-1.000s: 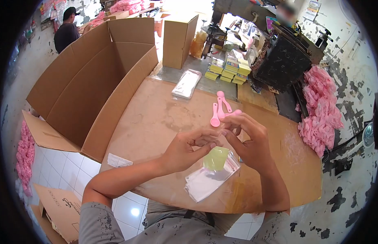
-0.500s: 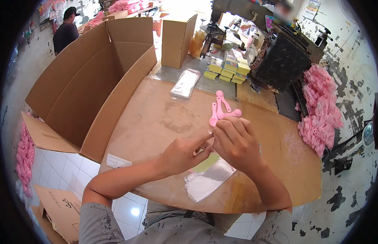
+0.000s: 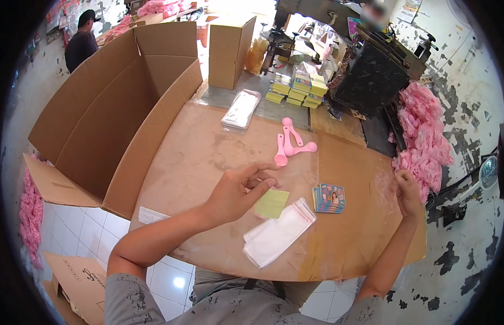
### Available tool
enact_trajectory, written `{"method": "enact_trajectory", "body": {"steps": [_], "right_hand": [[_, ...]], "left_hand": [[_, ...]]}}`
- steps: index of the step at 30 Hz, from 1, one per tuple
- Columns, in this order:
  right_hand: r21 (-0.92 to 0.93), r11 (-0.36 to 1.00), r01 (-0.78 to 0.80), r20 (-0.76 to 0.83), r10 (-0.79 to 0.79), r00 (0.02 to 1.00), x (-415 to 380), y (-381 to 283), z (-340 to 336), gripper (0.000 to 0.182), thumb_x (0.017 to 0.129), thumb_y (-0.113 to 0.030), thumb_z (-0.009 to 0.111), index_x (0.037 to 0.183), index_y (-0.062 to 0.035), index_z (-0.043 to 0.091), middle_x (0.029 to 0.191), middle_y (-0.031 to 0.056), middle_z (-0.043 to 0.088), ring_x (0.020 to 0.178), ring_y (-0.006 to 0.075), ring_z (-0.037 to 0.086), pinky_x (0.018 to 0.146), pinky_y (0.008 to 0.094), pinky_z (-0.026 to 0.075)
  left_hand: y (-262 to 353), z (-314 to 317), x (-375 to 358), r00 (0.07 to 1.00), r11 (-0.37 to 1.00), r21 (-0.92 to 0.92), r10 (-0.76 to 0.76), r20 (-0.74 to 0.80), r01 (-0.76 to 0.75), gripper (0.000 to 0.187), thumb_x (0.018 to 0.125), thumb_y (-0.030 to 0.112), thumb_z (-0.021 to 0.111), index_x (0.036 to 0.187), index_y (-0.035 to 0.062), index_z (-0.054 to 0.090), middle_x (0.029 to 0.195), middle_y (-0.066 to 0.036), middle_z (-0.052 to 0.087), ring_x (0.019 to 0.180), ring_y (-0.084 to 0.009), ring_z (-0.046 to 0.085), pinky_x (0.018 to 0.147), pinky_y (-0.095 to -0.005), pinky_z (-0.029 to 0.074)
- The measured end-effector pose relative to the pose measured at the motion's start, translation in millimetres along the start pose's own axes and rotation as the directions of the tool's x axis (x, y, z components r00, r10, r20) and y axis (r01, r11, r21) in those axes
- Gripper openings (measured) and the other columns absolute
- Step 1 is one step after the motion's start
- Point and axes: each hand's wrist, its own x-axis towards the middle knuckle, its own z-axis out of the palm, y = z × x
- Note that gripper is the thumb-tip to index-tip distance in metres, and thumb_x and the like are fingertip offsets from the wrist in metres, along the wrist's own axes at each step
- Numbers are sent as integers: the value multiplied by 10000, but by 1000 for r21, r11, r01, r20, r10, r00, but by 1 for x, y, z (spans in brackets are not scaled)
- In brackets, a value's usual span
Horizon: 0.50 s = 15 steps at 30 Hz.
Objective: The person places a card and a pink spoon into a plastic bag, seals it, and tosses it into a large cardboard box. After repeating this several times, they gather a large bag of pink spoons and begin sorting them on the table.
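Pink measuring spoons (image 3: 289, 142) lie fanned out on the brown cardboard-covered table (image 3: 208, 179). Just below them hovers my left hand (image 3: 244, 192), its index finger stretched out by the lowest spoon bowl and its thumb apart; I see nothing in it. Below its thumb lies a yellow-green paper square (image 3: 272, 205), next to white clear-plastic sleeves (image 3: 279, 233). A small stack of colourful cards (image 3: 330, 199) is right of the sleeves. My right hand (image 3: 408, 195) is at the table's right side near pink bundles (image 3: 425, 135), fingers curled in; what they hold, if anything, is hidden.
A large open carton (image 3: 116, 114) stands at the left, an upright box (image 3: 230, 54) behind. Clear packets (image 3: 241, 109), stacked card packs (image 3: 301, 86) and a black machine (image 3: 370, 76) are at the back. A person (image 3: 82, 46) is at the far left.
My right hand has moved away from the spoons to the far right, uncovering the card stack. My left hand has shifted slightly left and up, its fingers parted. The spoons now lie released.
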Motion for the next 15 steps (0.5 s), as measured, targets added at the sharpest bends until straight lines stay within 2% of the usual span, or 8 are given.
{"method": "enact_trajectory", "body": {"steps": [1, 3, 7, 8, 9, 10, 13, 15], "right_hand": [[-141, 987, -73, -148, 52, 988, -2, 6, -5, 205, 1022, 35, 525, 1206, 19, 615, 998, 128, 745, 958, 211, 738, 867, 354, 573], [-474, 880, 3, -215, -119, 969, -13, 16, -8, 277, 1007, 14, 561, 1279, -2, 610, 1111, 141, 725, 1027, 246, 723, 918, 372, 553], [-931, 364, 6, -167, -441, 882, -43, 18, 4, 450, 977, -27, 632, 1425, -45, 600, 1339, 168, 684, 1166, 315, 694, 1019, 407, 512], [-710, 702, 63, -194, -280, 940, -44, 14, 5, 454, 966, -41, 644, 1419, -45, 605, 1350, 172, 678, 1184, 327, 683, 1027, 415, 508], [-368, 928, 57, -155, -122, 980, -37, -2, 8, 460, 956, -55, 657, 1413, -45, 610, 1360, 176, 672, 1202, 339, 673, 1034, 422, 504], [31, 1000, -5, -56, 7, 998, -30, -11, 10, 465, 946, -69, 669, 1407, -45, 615, 1371, 181, 666, 1220, 351, 662, 1042, 429, 500], [-597, 774, -211, -179, 128, 976, 1, 20, 8, 444, 955, -103, 677, 1391, -37, 624, 1330, 170, 690, 1167, 334, 694, 1012, 415, 521], [-884, 444, 150, -27, -368, 930, -1, 23, 7, 408, 968, -116, 673, 1366, -32, 638, 1235, 163, 725, 1072, 324, 724, 970, 398, 537]], "left_hand": [[-1, 2, 1, 1000, 999, -40, 6, -7, -6, 361, 1074, 59, 622, 1428, 1, 582, 1101, -142, 778, 1062, -144, 742, 882, -283, 605], [0, 3, 2, 1000, 998, -57, -5, -11, 4, 360, 1077, 67, 621, 1427, -6, 580, 1113, -146, 775, 1078, -156, 741, 897, -286, 603], [-9, 6, 5, 996, 991, -104, -86, -6, 85, 353, 1076, 85, 635, 1411, -12, 589, 1146, -152, 768, 1083, -171, 746, 917, -293, 602], [-12, 6, 5, 995, 988, -111, -104, 2, 103, 340, 1074, 90, 640, 1396, -14, 601, 1150, -149, 766, 1082, -171, 745, 918, -295, 602], [-14, 6, 5, 993, 986, -116, -118, 10, 119, 328, 1073, 96, 645, 1380, -16, 613, 1154, -147, 765, 1082, -170, 745, 918, -297, 602], [-16, 4, 6, 991, 984, -119, -131, 19, 132, 317, 1072, 101, 650, 1365, -17, 625, 1158, -145, 763, 1081, -170, 744, 919, -299, 602], [-25, 0, 7, 990, 988, -60, -140, 2, 140, 276, 1066, 121, 666, 1302, -22, 666, 1142, -129, 763, 1067, -162, 742, 919, -300, 602], [-28, -6, 11, 985, 981, -90, -171, 20, 172, 268, 1063, 130, 673, 1286, -19, 681, 1138, -110, 762, 1051, -153, 740, 917, -298, 600]]}}
